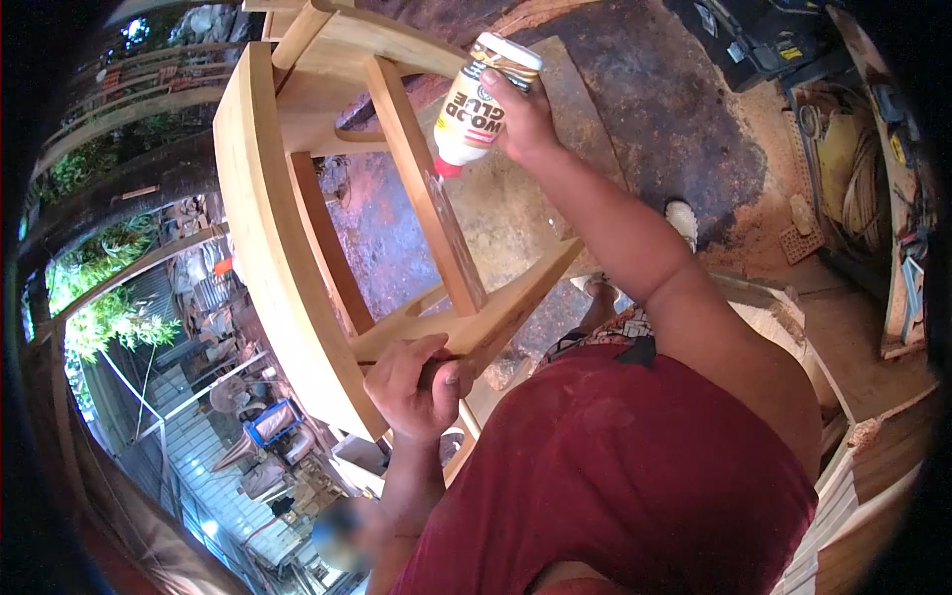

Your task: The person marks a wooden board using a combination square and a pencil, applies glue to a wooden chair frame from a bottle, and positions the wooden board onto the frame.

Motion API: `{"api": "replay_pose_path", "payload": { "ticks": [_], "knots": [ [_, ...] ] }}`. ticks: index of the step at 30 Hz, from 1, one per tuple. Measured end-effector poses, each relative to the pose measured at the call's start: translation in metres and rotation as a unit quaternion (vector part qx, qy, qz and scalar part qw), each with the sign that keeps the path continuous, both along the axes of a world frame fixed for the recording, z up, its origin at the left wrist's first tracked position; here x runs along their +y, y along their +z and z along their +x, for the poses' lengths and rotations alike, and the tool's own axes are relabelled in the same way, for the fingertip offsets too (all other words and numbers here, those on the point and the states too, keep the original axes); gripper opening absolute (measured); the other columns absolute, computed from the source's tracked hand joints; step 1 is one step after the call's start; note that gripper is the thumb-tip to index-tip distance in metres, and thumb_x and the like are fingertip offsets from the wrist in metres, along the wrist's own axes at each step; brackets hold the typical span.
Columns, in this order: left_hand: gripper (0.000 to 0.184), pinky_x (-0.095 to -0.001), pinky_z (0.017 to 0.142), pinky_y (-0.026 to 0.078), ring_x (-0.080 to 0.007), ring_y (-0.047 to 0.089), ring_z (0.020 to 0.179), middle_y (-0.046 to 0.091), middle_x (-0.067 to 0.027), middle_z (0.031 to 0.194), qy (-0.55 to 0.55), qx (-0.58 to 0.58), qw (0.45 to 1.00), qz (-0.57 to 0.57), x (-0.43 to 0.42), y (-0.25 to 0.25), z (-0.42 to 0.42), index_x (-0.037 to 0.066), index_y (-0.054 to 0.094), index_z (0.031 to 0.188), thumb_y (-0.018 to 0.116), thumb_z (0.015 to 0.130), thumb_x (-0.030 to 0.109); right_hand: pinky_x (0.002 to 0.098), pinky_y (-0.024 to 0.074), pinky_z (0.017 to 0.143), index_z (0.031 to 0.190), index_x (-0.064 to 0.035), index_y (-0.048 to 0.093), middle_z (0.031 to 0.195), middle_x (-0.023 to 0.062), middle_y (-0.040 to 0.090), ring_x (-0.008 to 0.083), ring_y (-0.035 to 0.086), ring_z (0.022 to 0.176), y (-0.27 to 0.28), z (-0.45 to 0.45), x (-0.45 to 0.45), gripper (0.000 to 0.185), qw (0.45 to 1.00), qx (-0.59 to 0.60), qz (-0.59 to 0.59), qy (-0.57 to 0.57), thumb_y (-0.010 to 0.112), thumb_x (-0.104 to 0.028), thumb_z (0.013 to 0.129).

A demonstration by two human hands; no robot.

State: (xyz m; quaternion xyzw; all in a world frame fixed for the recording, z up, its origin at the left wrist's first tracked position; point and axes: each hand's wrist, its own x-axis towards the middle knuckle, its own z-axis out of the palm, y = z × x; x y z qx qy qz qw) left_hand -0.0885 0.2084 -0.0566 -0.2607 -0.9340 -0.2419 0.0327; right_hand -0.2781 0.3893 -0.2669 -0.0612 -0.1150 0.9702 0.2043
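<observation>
Across the left and middle of the scene stands a large pale wooden frame [305, 258], its smooth yellowish timber joined into an open, ladder-like shape. A broad beam with a gently curved face forms its left side, running from the far end down towards the near end. Off to its right lies the stained floor [684, 109], partly dusted with orange-brown grains. A near crosspiece [516, 297] slants from the beam out to the right. Between the far end and this crosspiece runs a middle rail [421, 188], with whitish glue [457, 230] smeared along its right edge. A second, darker rail [327, 243] lies to its left.

Right of the middle rail's far half is a wood glue bottle [476, 109], upside down and slightly tilted, its white base uppermost, with bold dark lettering on a cream and yellow label. It sits within the right-hand grip [521, 114], which is wrapped firmly around its body, thumb along the label side. The red cap [449, 167] points down just beside the rail; whether it touches cannot be told. The left-hand grip [421, 387] is at the crosspiece's near left end, fingers bent and thumb apart; whether it is closed on anything is unclear.
</observation>
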Motion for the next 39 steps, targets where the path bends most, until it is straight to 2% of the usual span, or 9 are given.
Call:
{"api": "replay_pose_path", "payload": {
  "ticks": [6, 11, 19, 23, 28, 30, 32, 36, 39],
  "knots": [
    [0.036, -0.0315, 0.052, 0.046, -0.0226, 0.06, 0.055, 0.06, -0.0093, 0.061, 0.004, -0.004, 1.0, 0.004, -0.001, 0.0, 0.001, 0.0, 0.065, 0.084, 0.064, 0.086, 0.035, 0.0363, 0.0564, 0.078, 0.118, -0.0045, 0.051, 0.103, 0.008, 0.064, 0.0188, 0.065, 0.09, 0.011, -0.002, 0.002, 0.04, 0.999, -0.047, -0.004, -0.017, 0.069, -0.008, 0.082],
    [0.036, -0.0315, 0.052, 0.046, -0.0226, 0.06, 0.055, 0.06, -0.0089, 0.061, -0.001, -0.001, 1.0, 0.007, 0.0, -0.002, 0.001, 0.0, 0.066, 0.084, 0.064, 0.086, 0.036, 0.0375, 0.0564, 0.078, 0.116, -0.0048, 0.051, 0.101, 0.0072, 0.064, 0.0188, 0.065, 0.09, 0.022, 0.002, 0.003, 0.038, 0.998, 0.038, 0.003, -0.041, 0.069, -0.008, 0.082],
    [0.036, -0.0311, 0.052, 0.045, -0.0223, 0.059, 0.055, 0.061, -0.0087, 0.062, -0.006, 0.005, 1.0, 0.002, -0.001, -0.002, 0.0, 0.0, 0.066, 0.085, 0.065, 0.086, 0.037, 0.0362, 0.0559, 0.078, 0.116, -0.0038, 0.052, 0.101, 0.008, 0.064, 0.0196, 0.065, 0.089, 0.018, 0.012, 0.002, 0.038, 1.0, -0.004, -0.014, 0.003, 0.069, -0.006, 0.081],
    [0.037, -0.031, 0.052, 0.045, -0.0222, 0.059, 0.055, 0.06, -0.0088, 0.061, -0.005, 0.006, 1.0, 0.013, -0.001, -0.003, 0.0, 0.0, 0.066, 0.085, 0.065, 0.086, 0.037, 0.0364, 0.0561, 0.078, 0.116, -0.004, 0.052, 0.101, 0.0081, 0.064, 0.02, 0.065, 0.09, 0.01, -0.011, 0.002, 0.04, 0.998, -0.006, -0.02, -0.06, 0.07, -0.007, 0.08],
    [0.037, -0.0308, 0.052, 0.046, -0.0222, 0.06, 0.055, 0.06, -0.0091, 0.062, -0.006, 0.014, 1.0, -0.002, -0.001, -0.001, 0.0, 0.0, 0.066, 0.084, 0.064, 0.086, 0.036, 0.0365, 0.0565, 0.078, 0.115, -0.0046, 0.052, 0.1, 0.0074, 0.064, 0.0192, 0.065, 0.089, 0.009, 0.007, 0.0, 0.039, 0.999, -0.045, -0.018, -0.019, 0.069, -0.007, 0.08],
    [0.04, -0.0296, 0.058, 0.048, -0.0207, 0.063, 0.06, 0.064, -0.0094, 0.066, -0.004, -0.012, 1.0, -0.017, 0.001, 0.003, 0.002, -0.002, 0.066, 0.089, 0.056, 0.091, 0.038, 0.0371, 0.0569, 0.076, 0.116, -0.0051, 0.052, 0.101, 0.0078, 0.063, 0.0194, 0.065, 0.088, 0.006, 0.006, 0.002, 0.041, 0.998, -0.054, -0.013, -0.022, 0.07, -0.007, 0.08],
    [0.04, -0.0295, 0.058, 0.048, -0.0206, 0.063, 0.06, 0.064, -0.0091, 0.066, -0.005, -0.01, 1.0, -0.021, -0.001, 0.002, 0.002, -0.001, 0.066, 0.089, 0.056, 0.091, 0.037, 0.037, 0.0572, 0.075, 0.116, -0.0049, 0.051, 0.101, 0.0078, 0.064, 0.0191, 0.065, 0.088, 0.0, -0.003, 0.0, 0.042, 0.998, -0.03, -0.026, -0.048, 0.071, -0.008, 0.08],
    [0.039, -0.0293, 0.058, 0.048, -0.0203, 0.064, 0.061, 0.065, -0.0088, 0.065, -0.001, -0.01, 1.0, -0.027, -0.002, 0.003, 0.001, -0.001, 0.066, 0.089, 0.057, 0.091, 0.037, 0.0361, 0.0577, 0.074, 0.116, -0.0042, 0.051, 0.101, 0.0087, 0.064, 0.02, 0.066, 0.087, 0.0, 0.006, -0.001, 0.042, 0.995, -0.084, -0.032, -0.035, 0.071, -0.009, 0.08],
    [0.035, -0.032, 0.053, 0.047, -0.0235, 0.061, 0.056, 0.06, -0.0087, 0.06, -0.003, 0.004, 1.0, -0.004, -0.003, -0.001, 0.001, 0.001, 0.066, 0.086, 0.064, 0.086, 0.036, 0.0434, 0.0601, 0.066, 0.122, -0.012, 0.049, 0.103, 0.0091, 0.064, 0.0246, 0.066, 0.093, -0.019, 0.015, 0.008, 0.046, 0.991, -0.131, 0.025, 0.004, 0.065, -0.036, 0.086]
  ]
}}
